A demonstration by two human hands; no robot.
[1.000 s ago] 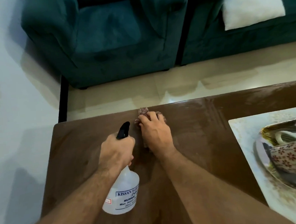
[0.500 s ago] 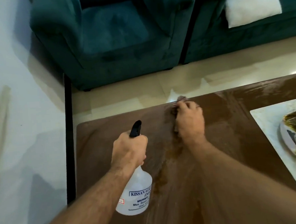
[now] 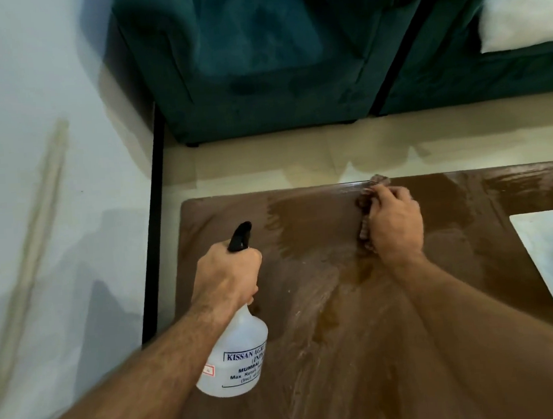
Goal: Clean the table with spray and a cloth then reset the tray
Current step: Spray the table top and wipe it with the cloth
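Hands working apart over the brown glossy wooden surface (image 3: 311,369). Left hand (image 3: 229,275) wrapping curled fingers round the neck of a translucent white plastic spray bottle (image 3: 235,357), black trigger nozzle (image 3: 240,236) poking up past the knuckles, printed label facing up, bottle hanging low above the near left part of the surface. Right hand (image 3: 394,223) pressing down on a crumpled brownish-pink cloth (image 3: 365,204), fingers bent over it and pinning it flat against the far edge; only the cloth's fringe peeking out at the fingertips and along the thumb side.

Cloth looking soft, limp and probably damp: likely bunching or sliding out unless kept under a broad palm, so best held gathered beneath the whole hand. Bottle seeming light, stiff-walled and smooth, possibly slick if wet; neck just under the trigger appearing the surest place for gripping.

Surface showing wet streaks and darker, shinier patches around the cloth, duller smears nearer the camera, so wiping seeming partway along. White rectangular tray (image 3: 550,257) lying at the right edge, well apart from the cloth, with the rim of a plate just showing on it. Beyond, pale tiled floor (image 3: 266,164), teal velvet armchairs (image 3: 260,64), a white cushion (image 3: 521,6).
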